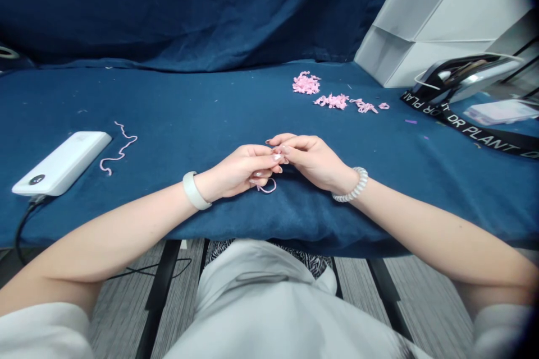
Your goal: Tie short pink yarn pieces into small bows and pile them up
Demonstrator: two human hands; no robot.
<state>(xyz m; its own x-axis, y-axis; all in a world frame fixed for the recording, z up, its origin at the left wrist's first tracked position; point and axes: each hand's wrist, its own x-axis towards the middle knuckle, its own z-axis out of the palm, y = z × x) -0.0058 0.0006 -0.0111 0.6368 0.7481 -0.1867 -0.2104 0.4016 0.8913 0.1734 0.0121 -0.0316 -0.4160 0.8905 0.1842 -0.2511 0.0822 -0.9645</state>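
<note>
My left hand (238, 171) and my right hand (311, 160) meet at the fingertips above the blue cloth. A thin pink cord loop (266, 186) hangs below my left fingers, and its upper end is hidden in that hand. My right fingertips press against my left fingertips, and I cannot tell whether they hold the cord too. Farther up the cloth lie a heap of small pink pieces (306, 83) and a smaller pink cluster (332, 101). A loose wavy pink cord (120, 148) lies to the left of my hands.
A white power bank (61, 162) with a black cable (25, 224) lies at the left on the blue-covered table (168, 101). A white angular box (442, 17), a glossy package (463, 78) and a black printed strap (475, 130) occupy the back right.
</note>
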